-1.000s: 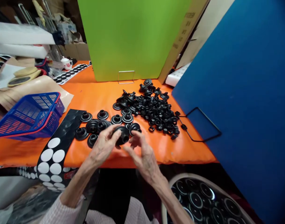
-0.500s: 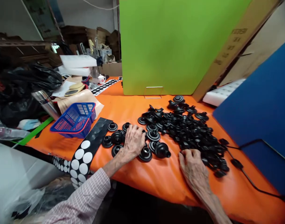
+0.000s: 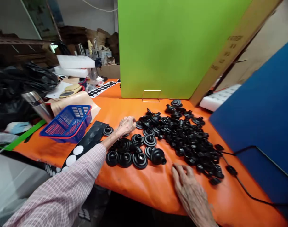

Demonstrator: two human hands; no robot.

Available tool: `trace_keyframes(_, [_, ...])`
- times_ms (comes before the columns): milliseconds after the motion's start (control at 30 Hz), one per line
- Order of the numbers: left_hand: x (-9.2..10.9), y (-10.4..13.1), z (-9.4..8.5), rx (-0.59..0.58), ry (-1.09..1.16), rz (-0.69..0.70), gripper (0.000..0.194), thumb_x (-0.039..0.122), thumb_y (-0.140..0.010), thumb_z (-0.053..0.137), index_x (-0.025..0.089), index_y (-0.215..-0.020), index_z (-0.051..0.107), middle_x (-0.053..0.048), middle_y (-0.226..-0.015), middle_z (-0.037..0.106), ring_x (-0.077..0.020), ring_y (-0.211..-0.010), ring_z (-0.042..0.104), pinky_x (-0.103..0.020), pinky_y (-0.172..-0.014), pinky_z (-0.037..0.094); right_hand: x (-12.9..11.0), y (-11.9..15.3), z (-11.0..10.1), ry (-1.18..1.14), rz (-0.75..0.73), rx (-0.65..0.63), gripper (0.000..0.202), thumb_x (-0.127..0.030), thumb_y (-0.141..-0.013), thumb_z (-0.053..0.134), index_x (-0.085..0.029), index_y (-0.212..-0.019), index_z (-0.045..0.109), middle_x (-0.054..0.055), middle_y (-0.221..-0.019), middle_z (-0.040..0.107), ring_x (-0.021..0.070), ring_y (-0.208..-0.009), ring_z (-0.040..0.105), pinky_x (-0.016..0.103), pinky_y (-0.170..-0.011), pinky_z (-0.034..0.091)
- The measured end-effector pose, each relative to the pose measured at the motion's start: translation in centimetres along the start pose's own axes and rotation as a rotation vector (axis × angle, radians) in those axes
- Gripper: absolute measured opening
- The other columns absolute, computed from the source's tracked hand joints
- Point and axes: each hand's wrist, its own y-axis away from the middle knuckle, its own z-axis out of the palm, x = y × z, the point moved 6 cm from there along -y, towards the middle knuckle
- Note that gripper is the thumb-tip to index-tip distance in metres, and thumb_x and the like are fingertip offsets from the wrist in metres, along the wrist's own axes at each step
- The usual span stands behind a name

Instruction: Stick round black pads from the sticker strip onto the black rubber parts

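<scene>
Several black round stepped parts (image 3: 149, 140) lie on the orange tabletop (image 3: 144, 183), left of a large heap of small black parts (image 3: 186, 135). My left hand (image 3: 127, 124) reaches over the far edge of the round parts, fingers curled together and pointing right; what it holds, if anything, is hidden. Below the heap, my right hand (image 3: 187, 186) rests on the orange surface with fingers bent but apart, holding nothing. One larger bulb-shaped black part (image 3: 158, 156) lies on its side between the hands.
A blue basket (image 3: 68, 124) with a red rim, a steel flask (image 3: 37, 105) and a strip of white dots (image 3: 74, 155) are at the left. A green board (image 3: 158, 47) stands behind; a blue board (image 3: 259, 126) and a black cable (image 3: 247, 186) are at the right.
My left hand has moved up and left, uncovering round parts beneath it. My right hand has drawn slightly down, away from the heap. The view has shifted a little.
</scene>
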Motion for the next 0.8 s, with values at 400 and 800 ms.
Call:
trace_keyframes(400, [-0.8, -4.5, 4.1, -0.044, 0.283, -0.139, 0.026, 0.021, -0.08, 0.067, 0.015, -0.104, 0.061, -0.009, -0.113, 0.061, -0.0258, -0.115, 0.051, -0.044, -0.097, 0.042, 0.4, 1.0, 0.3, -0.042, 0.066, 0.098, 0.024, -0.03, -0.094, 0.04, -0.02, -0.108, 0.056, 0.01, -0.1, 0.061, 0.0201, -0.072, 0.067, 0.031, -0.058, 0.058])
trace_keyframes(800, [0.9, 3.6, -2.7, -0.144, 1.169, -0.27, 0.006, 0.006, -0.08, 0.06, 0.011, -0.083, 0.061, -0.005, -0.082, 0.066, -0.0079, -0.077, 0.063, -0.02, -0.078, 0.052, -0.4, 0.8, -0.4, -0.197, 0.052, 0.083, 0.017, -0.026, -0.091, 0.046, -0.019, -0.102, 0.058, 0.006, -0.09, 0.058, 0.0148, -0.066, 0.062, 0.028, -0.062, 0.055])
